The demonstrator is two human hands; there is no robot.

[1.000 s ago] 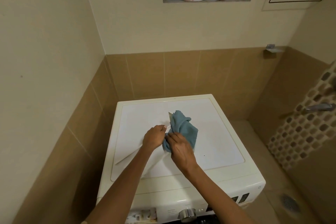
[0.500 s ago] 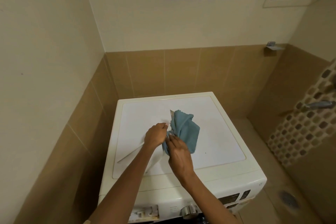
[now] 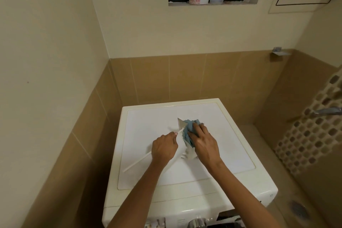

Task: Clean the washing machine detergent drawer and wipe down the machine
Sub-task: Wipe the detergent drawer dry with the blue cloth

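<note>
The drawer (image 3: 182,147) is gripped in the left hand (image 3: 163,147); the cloth (image 3: 191,126) (bunched) is pressed under spread fingers (image 3: 203,130) of the right hand (image 3: 204,144), best worked into far corners.

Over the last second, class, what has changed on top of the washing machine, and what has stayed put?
The right grip slid from the near end of the blue cloth up and away, and now lies spread over it, pressing it onto the detergent drawer. The cloth, bunched high before, is flattened. The left grip still holds the drawer on the washing machine top.
</note>
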